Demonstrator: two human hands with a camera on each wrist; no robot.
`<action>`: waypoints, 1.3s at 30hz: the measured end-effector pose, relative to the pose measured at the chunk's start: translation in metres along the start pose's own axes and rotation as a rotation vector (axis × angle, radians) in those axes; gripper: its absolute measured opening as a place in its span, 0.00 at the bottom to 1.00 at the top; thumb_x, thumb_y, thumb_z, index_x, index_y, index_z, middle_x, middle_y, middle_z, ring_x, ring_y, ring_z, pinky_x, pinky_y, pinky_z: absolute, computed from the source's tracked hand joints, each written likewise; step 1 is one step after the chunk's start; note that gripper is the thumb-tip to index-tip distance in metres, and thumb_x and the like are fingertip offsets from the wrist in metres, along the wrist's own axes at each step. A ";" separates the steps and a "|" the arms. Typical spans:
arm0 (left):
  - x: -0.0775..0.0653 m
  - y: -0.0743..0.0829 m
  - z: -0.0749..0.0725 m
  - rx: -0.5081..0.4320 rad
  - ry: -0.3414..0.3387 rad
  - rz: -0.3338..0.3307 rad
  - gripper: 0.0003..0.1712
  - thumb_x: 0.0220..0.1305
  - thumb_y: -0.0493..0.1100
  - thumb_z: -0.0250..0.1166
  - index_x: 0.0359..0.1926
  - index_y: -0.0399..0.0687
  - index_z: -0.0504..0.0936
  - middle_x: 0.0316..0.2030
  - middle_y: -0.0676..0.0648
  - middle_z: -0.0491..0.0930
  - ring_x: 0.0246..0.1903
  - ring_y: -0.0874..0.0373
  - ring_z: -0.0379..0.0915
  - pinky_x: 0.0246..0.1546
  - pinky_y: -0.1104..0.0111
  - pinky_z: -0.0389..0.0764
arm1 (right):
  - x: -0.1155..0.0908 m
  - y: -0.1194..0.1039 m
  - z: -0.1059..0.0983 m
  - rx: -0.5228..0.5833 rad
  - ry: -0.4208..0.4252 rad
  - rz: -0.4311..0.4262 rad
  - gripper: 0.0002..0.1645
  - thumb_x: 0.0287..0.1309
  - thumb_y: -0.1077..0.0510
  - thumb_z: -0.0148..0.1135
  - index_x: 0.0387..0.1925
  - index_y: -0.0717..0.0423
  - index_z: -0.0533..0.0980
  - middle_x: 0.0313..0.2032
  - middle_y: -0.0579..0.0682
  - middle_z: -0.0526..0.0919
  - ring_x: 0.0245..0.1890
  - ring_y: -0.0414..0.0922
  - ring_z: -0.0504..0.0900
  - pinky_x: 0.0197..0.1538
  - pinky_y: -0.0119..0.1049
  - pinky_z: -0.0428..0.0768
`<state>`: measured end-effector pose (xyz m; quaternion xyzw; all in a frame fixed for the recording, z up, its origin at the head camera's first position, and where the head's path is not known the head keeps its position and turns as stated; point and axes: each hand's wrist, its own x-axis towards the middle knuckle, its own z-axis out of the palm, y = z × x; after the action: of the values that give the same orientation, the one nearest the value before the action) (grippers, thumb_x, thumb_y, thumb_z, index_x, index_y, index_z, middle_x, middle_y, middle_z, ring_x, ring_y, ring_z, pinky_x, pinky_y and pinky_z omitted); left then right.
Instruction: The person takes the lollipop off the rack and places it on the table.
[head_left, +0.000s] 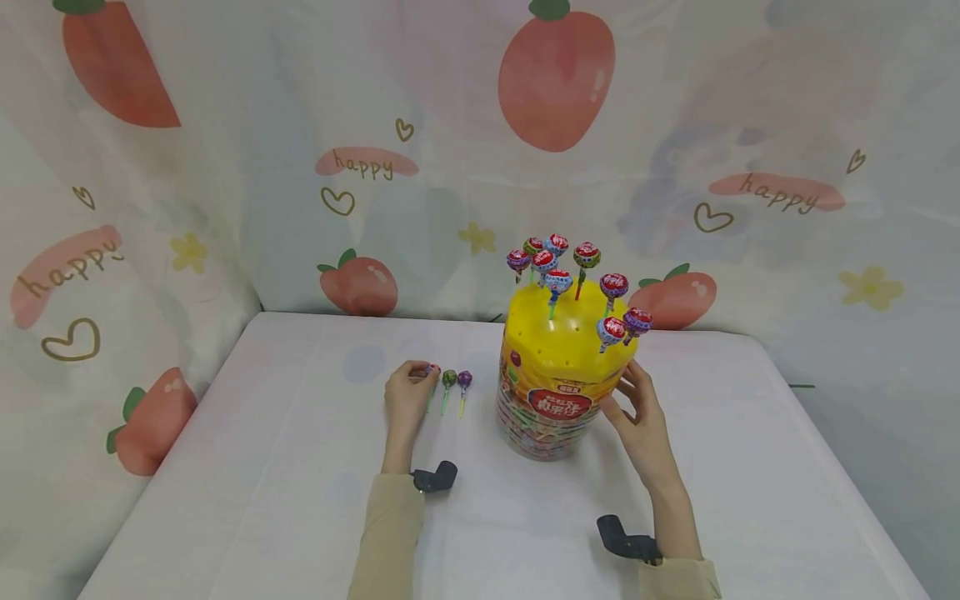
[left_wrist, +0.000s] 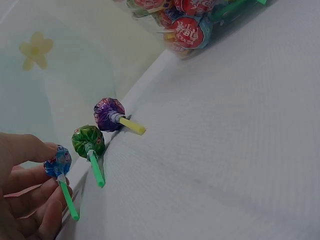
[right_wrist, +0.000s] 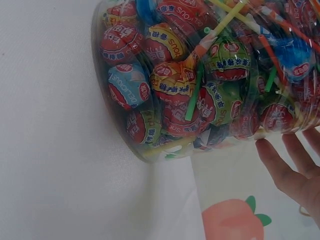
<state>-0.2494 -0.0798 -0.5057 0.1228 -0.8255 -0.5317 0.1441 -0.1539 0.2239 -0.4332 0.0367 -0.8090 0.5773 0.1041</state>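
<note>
My left hand (head_left: 407,392) pinches a blue-wrapped lollipop (left_wrist: 59,161) by its head, thumb on one side and fingers on the other; its green stick (left_wrist: 69,201) points away from the candy. Just right of it lie a green-wrapped lollipop (head_left: 448,379) and a purple one (head_left: 464,380) with a yellow stick. A clear jar (head_left: 542,433) with a yellow lid (head_left: 558,346) stands to the right, full of wrapped lollipops. Several lollipops stand upright in the lid's holes. My right hand (head_left: 641,421) touches the jar's right side with its fingertips, fingers only slightly bent.
The white-covered table (head_left: 300,467) meets a printed cloth backdrop (head_left: 450,100) behind the jar. Along the lid's front are small bare holes (head_left: 566,363). A black wrist mount (head_left: 628,542) sits on the right forearm, another (head_left: 437,477) on the left.
</note>
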 end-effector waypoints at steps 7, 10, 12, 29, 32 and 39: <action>0.000 -0.002 0.003 0.077 0.003 -0.029 0.14 0.58 0.47 0.68 0.41 0.42 0.84 0.34 0.42 0.84 0.34 0.51 0.80 0.36 0.63 0.76 | 0.000 0.001 0.000 0.000 0.000 -0.007 0.41 0.67 0.58 0.55 0.74 0.47 0.48 0.70 0.57 0.57 0.69 0.56 0.58 0.65 0.67 0.61; -0.001 -0.002 0.005 0.097 0.016 -0.025 0.14 0.58 0.46 0.68 0.40 0.41 0.84 0.34 0.42 0.83 0.34 0.51 0.79 0.37 0.62 0.76 | 0.000 0.000 0.000 -0.004 0.000 -0.005 0.41 0.67 0.58 0.55 0.74 0.48 0.48 0.70 0.57 0.56 0.69 0.57 0.57 0.65 0.67 0.60; -0.001 -0.002 0.006 0.112 0.019 -0.018 0.14 0.58 0.46 0.68 0.40 0.40 0.84 0.34 0.42 0.82 0.34 0.51 0.79 0.36 0.62 0.76 | 0.000 0.000 0.000 -0.006 0.001 -0.004 0.41 0.67 0.58 0.55 0.74 0.48 0.48 0.70 0.57 0.56 0.69 0.57 0.57 0.65 0.67 0.60; 0.000 -0.007 0.006 0.101 0.012 -0.013 0.17 0.58 0.46 0.69 0.43 0.39 0.84 0.35 0.41 0.81 0.35 0.50 0.77 0.38 0.62 0.76 | 0.001 0.000 0.000 -0.009 0.001 -0.006 0.41 0.66 0.58 0.56 0.74 0.48 0.48 0.70 0.57 0.57 0.70 0.58 0.57 0.65 0.68 0.60; -0.001 -0.005 0.002 0.066 0.014 -0.005 0.18 0.58 0.46 0.68 0.45 0.39 0.83 0.35 0.41 0.81 0.36 0.49 0.78 0.38 0.61 0.77 | 0.001 0.000 0.000 -0.009 0.002 -0.005 0.41 0.66 0.58 0.56 0.74 0.48 0.48 0.70 0.57 0.57 0.70 0.58 0.57 0.65 0.68 0.60; -0.003 0.003 -0.011 -0.023 0.030 -0.031 0.18 0.59 0.46 0.67 0.48 0.42 0.82 0.38 0.43 0.82 0.38 0.50 0.81 0.38 0.62 0.78 | 0.000 -0.001 0.000 -0.009 0.002 0.005 0.42 0.66 0.57 0.56 0.74 0.48 0.47 0.70 0.57 0.56 0.70 0.59 0.57 0.65 0.68 0.60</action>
<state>-0.2427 -0.0866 -0.4991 0.1420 -0.8151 -0.5415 0.1495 -0.1542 0.2236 -0.4322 0.0338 -0.8115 0.5741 0.1035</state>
